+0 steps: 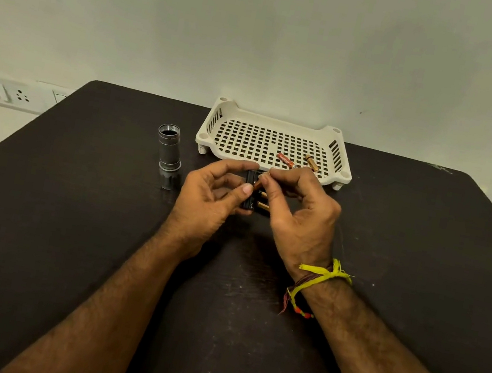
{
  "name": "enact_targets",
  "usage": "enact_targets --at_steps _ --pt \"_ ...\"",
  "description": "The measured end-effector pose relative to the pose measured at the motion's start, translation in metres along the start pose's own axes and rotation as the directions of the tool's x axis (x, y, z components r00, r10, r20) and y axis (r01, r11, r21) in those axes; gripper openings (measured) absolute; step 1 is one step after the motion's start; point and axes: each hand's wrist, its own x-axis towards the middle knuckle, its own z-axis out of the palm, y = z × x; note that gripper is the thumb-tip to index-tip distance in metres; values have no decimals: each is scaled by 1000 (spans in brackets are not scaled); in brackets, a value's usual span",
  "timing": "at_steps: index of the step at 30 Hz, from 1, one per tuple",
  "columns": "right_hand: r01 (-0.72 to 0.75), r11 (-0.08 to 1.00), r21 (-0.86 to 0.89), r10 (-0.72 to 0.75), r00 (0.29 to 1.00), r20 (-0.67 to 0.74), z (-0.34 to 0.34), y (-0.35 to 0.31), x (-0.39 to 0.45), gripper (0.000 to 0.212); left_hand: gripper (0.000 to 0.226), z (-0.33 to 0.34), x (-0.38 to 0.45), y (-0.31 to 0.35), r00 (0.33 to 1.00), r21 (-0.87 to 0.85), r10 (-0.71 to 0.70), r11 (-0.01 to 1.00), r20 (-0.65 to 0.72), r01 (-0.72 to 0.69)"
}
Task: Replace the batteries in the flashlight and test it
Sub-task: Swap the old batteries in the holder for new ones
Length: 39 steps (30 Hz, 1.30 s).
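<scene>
A black battery holder (251, 191) with copper-coloured batteries in it sits between my hands above the dark table (67, 220). My left hand (212, 193) grips the holder's left end with thumb and index finger. My right hand (296, 208) pinches one battery (259, 184) at the holder's top slot. The grey flashlight body (169, 153) stands upright on its head to the left, its open threaded end up. Two loose batteries, a red one (286, 160) and a copper one (312, 162), lie in the white basket (236, 138).
The perforated white basket stands at the table's far edge against a pale wall. A wall socket strip (1, 92) is off the table at the left. The table's right edge runs diagonally near the frame's right side.
</scene>
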Motion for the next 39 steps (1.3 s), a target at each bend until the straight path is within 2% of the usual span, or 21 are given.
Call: enact_targets --at_steps 10,15,17,22,27,30,33,36,39 --pt "79 993 -84 -64 985 161 2 -2 1 17 31 -1 -2 0 1000 -74 15 997 -24 -17" --pt "180 975 -132 -133 942 309 3 -3 -5 21 31 -6 0 1 996 -179 25 983 -85 -40" --pt "167 976 -140 -125 956 265 1 -3 -5 18 31 -4 -1 1 996 -167 32 985 -79 -45" --pt "74 972 -221 -63 996 57 -4 5 1 9 30 1 -1 0 994 -77 47 995 -99 -55" --pt "32 952 -303 -39 999 -18 -6 10 6 8 40 -1 2 -3 983 -48 72 996 -170 -81" --pt "-39 943 -329 32 999 -26 -4 9 14 13 41 -1 4 -7 981 36 76 997 -178 -71" --pt "-114 909 -401 137 990 28 4 12 34 11 38 0 3 -7 981 80 86 994 -177 -72" --pt "-179 782 -598 321 937 140 21 25 65 18 35 1 3 -6 980 61 73 996 -183 -63" --pt "-164 653 -739 462 859 218 39 37 88 25 34 3 5 -9 980 19 56 998 -192 -53"
